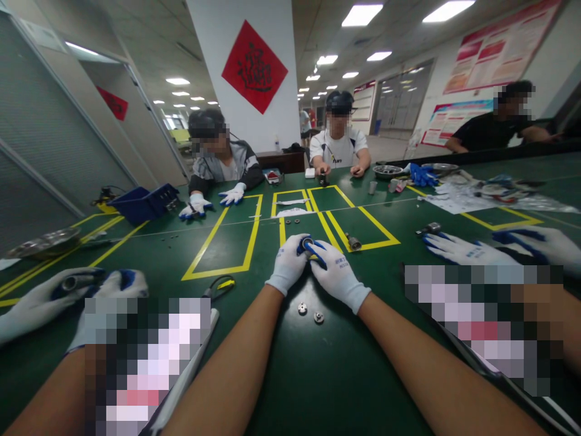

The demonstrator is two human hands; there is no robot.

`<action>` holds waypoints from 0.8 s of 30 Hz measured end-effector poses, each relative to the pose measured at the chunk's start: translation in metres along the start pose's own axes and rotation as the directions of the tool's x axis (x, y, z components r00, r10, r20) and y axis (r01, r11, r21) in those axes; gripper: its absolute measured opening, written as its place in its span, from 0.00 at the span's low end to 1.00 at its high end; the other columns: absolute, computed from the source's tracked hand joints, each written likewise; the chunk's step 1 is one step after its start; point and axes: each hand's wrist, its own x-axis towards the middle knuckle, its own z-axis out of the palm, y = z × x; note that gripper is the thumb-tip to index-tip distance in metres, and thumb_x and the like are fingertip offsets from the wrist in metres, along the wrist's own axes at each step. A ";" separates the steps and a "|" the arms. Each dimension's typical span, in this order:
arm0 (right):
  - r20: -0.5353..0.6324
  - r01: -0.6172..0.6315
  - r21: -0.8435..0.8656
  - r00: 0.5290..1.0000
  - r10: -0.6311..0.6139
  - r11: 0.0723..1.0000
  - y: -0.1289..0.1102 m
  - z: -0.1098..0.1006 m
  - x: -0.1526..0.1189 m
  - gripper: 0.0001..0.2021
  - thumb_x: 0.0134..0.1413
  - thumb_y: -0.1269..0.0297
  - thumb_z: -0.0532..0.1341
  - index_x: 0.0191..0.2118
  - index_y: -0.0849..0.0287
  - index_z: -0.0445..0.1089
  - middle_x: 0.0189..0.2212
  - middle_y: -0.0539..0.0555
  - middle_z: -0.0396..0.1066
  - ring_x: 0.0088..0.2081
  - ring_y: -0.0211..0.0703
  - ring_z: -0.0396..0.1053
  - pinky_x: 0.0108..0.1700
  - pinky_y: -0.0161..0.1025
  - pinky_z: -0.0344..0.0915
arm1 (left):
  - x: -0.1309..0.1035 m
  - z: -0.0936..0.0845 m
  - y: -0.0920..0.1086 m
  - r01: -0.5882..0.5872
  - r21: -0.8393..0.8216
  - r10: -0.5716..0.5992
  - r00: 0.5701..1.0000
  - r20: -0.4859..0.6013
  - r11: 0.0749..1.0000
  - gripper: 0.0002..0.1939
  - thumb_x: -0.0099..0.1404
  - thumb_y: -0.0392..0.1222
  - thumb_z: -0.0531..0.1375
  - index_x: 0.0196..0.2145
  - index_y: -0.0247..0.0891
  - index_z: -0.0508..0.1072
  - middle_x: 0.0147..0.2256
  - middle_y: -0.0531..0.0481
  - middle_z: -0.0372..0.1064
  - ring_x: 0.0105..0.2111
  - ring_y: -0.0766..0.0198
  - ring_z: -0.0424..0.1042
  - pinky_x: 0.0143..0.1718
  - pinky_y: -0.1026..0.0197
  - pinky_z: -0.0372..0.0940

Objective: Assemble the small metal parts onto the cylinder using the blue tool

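Note:
Both my hands wear white gloves with blue-coated fingers and meet over the green table. My left hand [290,261] is closed around a dark round part [305,243] with a ring-shaped end; most of it is hidden by the fingers. From the other side, my right hand [339,270] closes its fingertips on the same part. Just below my hands lie two small metal discs, one a silvery disc [302,309] and the other a disc with a raised centre [319,317]. Beyond them are two small rings [292,221]. A metal cylindrical part [354,243] lies to the right.
Yellow tape rectangles [249,242] mark the green table [290,375]. Gloved hands of co-workers hold a metal cylinder [72,283] at left and rest near a small metal part [430,228] at right. A blue bin [140,204] stands at far left; two people sit opposite.

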 end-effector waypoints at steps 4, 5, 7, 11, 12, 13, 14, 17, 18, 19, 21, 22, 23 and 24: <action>-0.021 0.006 -0.033 1.000 -0.007 0.999 0.001 0.003 -0.001 0.22 0.59 0.69 0.59 0.59 0.61 0.72 0.57 0.63 0.72 0.60 0.55 0.68 0.65 0.55 0.64 | 0.000 0.000 -0.001 0.001 -0.004 -0.001 1.000 0.001 1.000 0.19 0.63 0.34 0.64 0.52 0.38 0.73 0.50 0.45 0.75 0.51 0.56 0.74 0.57 0.52 0.68; -0.028 0.004 -0.036 1.000 -0.005 0.999 0.001 0.004 -0.002 0.22 0.59 0.69 0.59 0.59 0.62 0.72 0.57 0.64 0.72 0.60 0.55 0.68 0.65 0.54 0.64 | 0.000 0.001 -0.001 0.001 -0.004 -0.001 1.000 0.006 1.000 0.19 0.63 0.34 0.64 0.52 0.38 0.73 0.50 0.44 0.75 0.51 0.56 0.74 0.57 0.52 0.68; -0.038 -0.002 -0.040 0.999 0.000 0.999 0.003 0.004 -0.002 0.22 0.58 0.69 0.59 0.58 0.63 0.72 0.56 0.64 0.72 0.59 0.55 0.68 0.65 0.54 0.64 | 0.001 0.001 -0.001 -0.003 -0.007 0.003 1.000 0.018 1.000 0.19 0.63 0.34 0.64 0.52 0.37 0.73 0.50 0.44 0.75 0.51 0.55 0.74 0.56 0.51 0.68; -0.046 -0.008 -0.050 0.999 0.006 0.999 0.005 0.004 -0.001 0.21 0.59 0.68 0.59 0.58 0.63 0.71 0.55 0.64 0.73 0.58 0.55 0.69 0.64 0.54 0.65 | 0.000 0.002 -0.001 -0.014 -0.009 0.014 1.000 0.028 1.000 0.18 0.64 0.33 0.63 0.52 0.38 0.73 0.50 0.44 0.75 0.51 0.56 0.74 0.56 0.51 0.68; -0.044 -0.006 -0.060 0.999 0.003 0.998 0.004 0.003 -0.001 0.21 0.59 0.68 0.59 0.58 0.62 0.71 0.55 0.64 0.73 0.58 0.54 0.69 0.64 0.54 0.65 | 0.000 0.002 -0.001 -0.017 -0.006 0.017 0.999 0.032 1.000 0.18 0.64 0.33 0.63 0.52 0.38 0.73 0.50 0.44 0.75 0.51 0.56 0.74 0.56 0.51 0.68; -0.042 -0.002 -0.074 0.999 -0.001 0.997 0.004 0.002 -0.001 0.21 0.59 0.68 0.59 0.58 0.62 0.72 0.55 0.63 0.73 0.58 0.54 0.69 0.64 0.54 0.65 | 0.000 0.002 -0.002 -0.021 -0.004 0.022 0.999 0.035 1.000 0.18 0.64 0.33 0.63 0.52 0.38 0.73 0.50 0.44 0.75 0.51 0.56 0.74 0.56 0.51 0.68; -0.038 0.004 -0.092 0.999 -0.007 0.996 0.003 0.001 -0.001 0.21 0.59 0.68 0.59 0.57 0.62 0.72 0.55 0.63 0.73 0.59 0.55 0.69 0.64 0.54 0.65 | 0.000 0.002 -0.002 -0.027 -0.003 0.027 0.999 0.037 1.000 0.18 0.64 0.33 0.63 0.52 0.38 0.73 0.50 0.44 0.75 0.51 0.56 0.74 0.57 0.51 0.68; -0.020 0.022 -0.155 0.999 -0.026 0.988 -0.003 -0.003 -0.001 0.19 0.60 0.68 0.59 0.57 0.61 0.73 0.56 0.64 0.73 0.59 0.55 0.68 0.63 0.54 0.66 | 0.000 0.003 -0.004 -0.053 0.001 0.053 0.998 0.034 0.999 0.18 0.64 0.33 0.62 0.52 0.38 0.73 0.50 0.45 0.75 0.52 0.56 0.73 0.58 0.52 0.68; -0.011 0.027 -0.172 1.000 -0.030 0.985 -0.004 -0.005 -0.001 0.19 0.60 0.68 0.59 0.56 0.61 0.73 0.56 0.64 0.73 0.58 0.56 0.68 0.62 0.54 0.66 | 0.000 0.004 -0.005 -0.063 0.005 0.062 0.997 0.033 0.998 0.18 0.64 0.32 0.62 0.52 0.38 0.73 0.50 0.45 0.75 0.52 0.57 0.73 0.58 0.52 0.67; -0.005 0.029 -0.185 1.000 -0.031 0.982 -0.006 -0.006 -0.001 0.19 0.61 0.68 0.59 0.56 0.60 0.73 0.56 0.64 0.72 0.58 0.56 0.68 0.62 0.54 0.66 | 0.000 0.005 -0.006 -0.071 0.011 0.071 0.997 0.034 0.997 0.18 0.64 0.32 0.61 0.51 0.39 0.73 0.50 0.45 0.75 0.52 0.57 0.73 0.58 0.53 0.67; -0.002 0.025 -0.199 1.000 -0.026 0.980 -0.007 -0.007 0.000 0.18 0.61 0.67 0.60 0.56 0.60 0.73 0.56 0.64 0.72 0.58 0.56 0.68 0.62 0.55 0.66 | 0.000 0.005 -0.006 -0.087 0.025 0.086 0.995 0.041 0.996 0.18 0.63 0.31 0.61 0.52 0.39 0.74 0.50 0.45 0.75 0.52 0.57 0.73 0.58 0.53 0.67; -0.007 0.019 -0.199 1.000 -0.020 0.980 -0.008 -0.007 0.000 0.18 0.61 0.67 0.60 0.55 0.60 0.73 0.56 0.64 0.72 0.58 0.56 0.69 0.61 0.55 0.67 | 0.000 0.005 -0.006 -0.095 0.031 0.093 0.995 0.046 0.995 0.18 0.63 0.30 0.60 0.51 0.38 0.74 0.50 0.45 0.75 0.52 0.57 0.73 0.58 0.53 0.68; -0.016 0.009 -0.192 1.000 -0.013 0.981 -0.008 -0.007 0.000 0.17 0.61 0.66 0.60 0.55 0.60 0.74 0.56 0.63 0.72 0.58 0.56 0.69 0.61 0.54 0.67 | 0.000 0.005 -0.005 -0.101 0.037 0.099 0.994 0.052 0.994 0.19 0.63 0.30 0.60 0.51 0.38 0.74 0.50 0.45 0.75 0.52 0.57 0.73 0.57 0.54 0.68; -0.030 0.000 -0.176 1.000 -0.005 0.984 -0.008 -0.007 0.001 0.16 0.61 0.66 0.60 0.54 0.60 0.74 0.56 0.63 0.73 0.58 0.56 0.70 0.61 0.54 0.67 | 0.000 0.005 -0.004 -0.106 0.041 0.104 0.993 0.059 0.994 0.19 0.63 0.30 0.60 0.51 0.39 0.74 0.50 0.45 0.75 0.51 0.57 0.73 0.57 0.54 0.68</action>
